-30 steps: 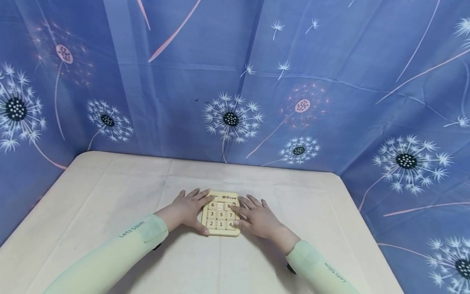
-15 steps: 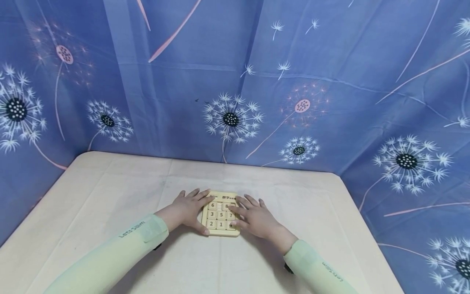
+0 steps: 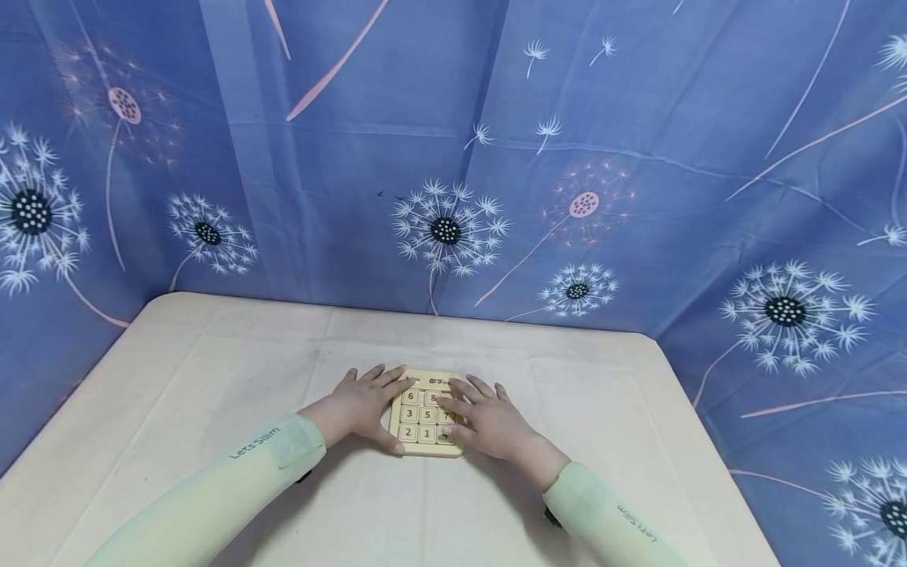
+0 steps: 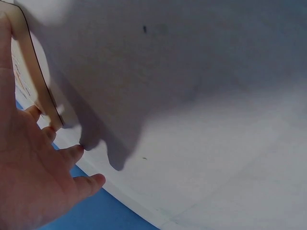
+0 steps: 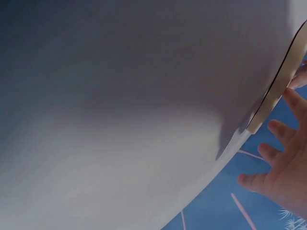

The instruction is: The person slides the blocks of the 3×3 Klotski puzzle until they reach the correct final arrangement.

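A pale yellow number slide puzzle lies flat on the table, with numbered square tiles in its frame. My left hand spans its left side, thumb at the lower corner and index finger on the upper frame, other fingers spread. My right hand reaches over the right side, its index fingertip on the 8 tile in the top row. The right thumb is over the 4 tile, partly covering it. Each wrist view shows only the puzzle's side edge, with the left hand and right hand spread beside it.
A cream cloth covers the table, which has rounded far corners. Blue curtains with dandelion prints enclose it at the back and on both sides. Light green sleeves cover both forearms.
My right hand has shifted slightly left, and the 8 tile has slid left with its index finger, toward the 6. The left hand and the puzzle frame stay in place.
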Motion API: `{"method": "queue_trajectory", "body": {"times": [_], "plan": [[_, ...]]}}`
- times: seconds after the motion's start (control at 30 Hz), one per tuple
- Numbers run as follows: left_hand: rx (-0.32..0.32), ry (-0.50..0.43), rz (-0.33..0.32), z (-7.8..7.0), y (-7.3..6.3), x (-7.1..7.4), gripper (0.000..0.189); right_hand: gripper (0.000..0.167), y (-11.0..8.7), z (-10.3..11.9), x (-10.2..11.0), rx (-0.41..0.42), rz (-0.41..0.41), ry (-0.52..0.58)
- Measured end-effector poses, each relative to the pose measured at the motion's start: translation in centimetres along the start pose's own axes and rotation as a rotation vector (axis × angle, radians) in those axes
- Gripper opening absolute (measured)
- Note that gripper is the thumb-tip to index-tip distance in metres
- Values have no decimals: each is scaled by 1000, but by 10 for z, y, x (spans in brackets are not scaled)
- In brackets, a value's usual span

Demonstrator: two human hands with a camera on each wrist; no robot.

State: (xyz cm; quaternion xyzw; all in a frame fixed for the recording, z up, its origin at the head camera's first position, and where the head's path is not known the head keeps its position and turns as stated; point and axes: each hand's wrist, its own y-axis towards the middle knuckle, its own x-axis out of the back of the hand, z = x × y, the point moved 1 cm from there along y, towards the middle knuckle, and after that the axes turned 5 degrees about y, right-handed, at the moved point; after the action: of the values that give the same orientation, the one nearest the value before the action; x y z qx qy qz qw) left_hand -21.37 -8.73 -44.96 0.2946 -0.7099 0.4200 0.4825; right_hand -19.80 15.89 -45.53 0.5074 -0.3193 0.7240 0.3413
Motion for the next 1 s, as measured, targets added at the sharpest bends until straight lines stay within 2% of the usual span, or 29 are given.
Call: {"method": "queue_trajectory", "body": {"times": [1.0], "plan": [[1, -3, 4, 0, -1, 0, 116, 56, 6, 7, 0, 8, 6, -6]]}}
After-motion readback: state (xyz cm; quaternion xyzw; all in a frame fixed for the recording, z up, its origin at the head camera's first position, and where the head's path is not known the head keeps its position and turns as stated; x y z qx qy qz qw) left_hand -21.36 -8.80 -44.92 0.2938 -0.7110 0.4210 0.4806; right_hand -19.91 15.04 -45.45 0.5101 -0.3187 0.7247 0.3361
